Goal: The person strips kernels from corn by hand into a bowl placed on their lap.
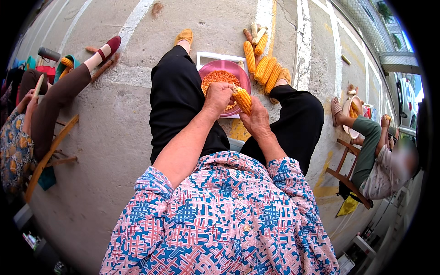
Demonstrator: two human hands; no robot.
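Note:
Between my hands is a yellow ear of corn (242, 100), held at a tilt over the near right part of a pink plastic basin (203, 71). My right hand (256, 118) grips its lower end. The fingers of my left hand (219, 98) are closed at its upper end, where some kernels look stripped away. Loose orange corn kernels (220, 76) cover the bottom of the basin. Part of the basin is hidden behind my left hand and the ear.
Beneath the basin is a white rectangular frame or tray (220, 54). Several ears of corn (264, 70) lie by my right shoe, with stripped cobs (255, 31) beyond. Seated people flank me, one on a wooden chair (55, 151) at left, another on a wooden seat (347, 182) at right.

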